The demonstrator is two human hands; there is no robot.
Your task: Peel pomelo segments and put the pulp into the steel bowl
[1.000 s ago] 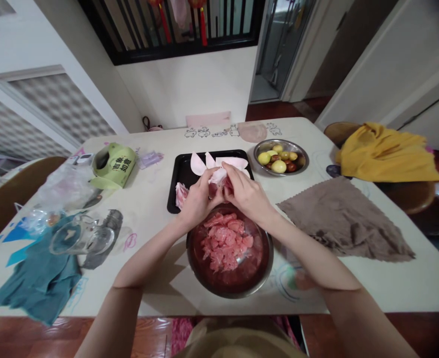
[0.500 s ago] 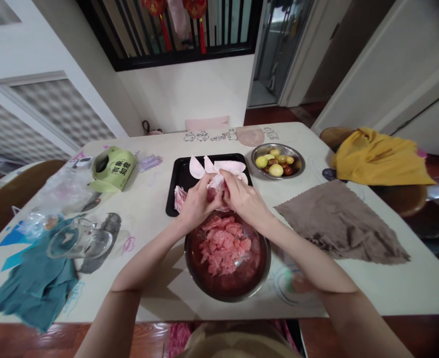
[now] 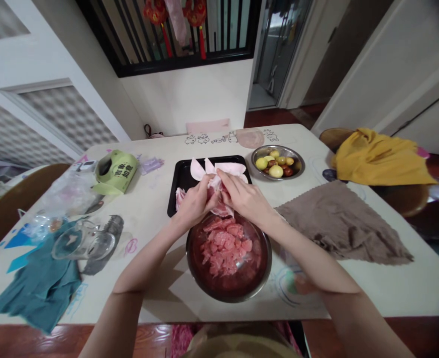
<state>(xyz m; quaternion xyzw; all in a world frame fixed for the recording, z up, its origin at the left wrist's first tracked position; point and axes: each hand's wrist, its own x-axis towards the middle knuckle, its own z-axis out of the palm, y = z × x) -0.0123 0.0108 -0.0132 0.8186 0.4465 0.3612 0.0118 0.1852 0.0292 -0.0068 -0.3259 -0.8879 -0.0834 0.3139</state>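
Observation:
Both hands hold a chunk of red pomelo [image 3: 219,208] with pale membrane on it, above the far rim of a metal bowl [image 3: 229,294]. My left hand [image 3: 196,199] grips it from the left, and my right hand [image 3: 242,196] closes on it from the right. Fingers hide part of the chunk. Loose pink pomelo flesh [image 3: 225,243] lies heaped in the bowl. Behind my hands, a black tray [image 3: 182,176] carries thick pale pieces of pomelo rind [image 3: 230,168]. Another pomelo piece [image 3: 179,198] rests at the tray's left side.
A metal bowl of small fruit [image 3: 277,163] stands beyond on the right, near a brown cloth [image 3: 344,221]. On the left are a glass pitcher [image 3: 83,243], a teal cloth [image 3: 42,286], a green paper holder [image 3: 118,171] and a crumpled plastic bag [image 3: 68,196].
The pomelo chunk has turned and opened downward between my hands, so more of its pink flesh shows below my fingers. The view has shifted slightly.

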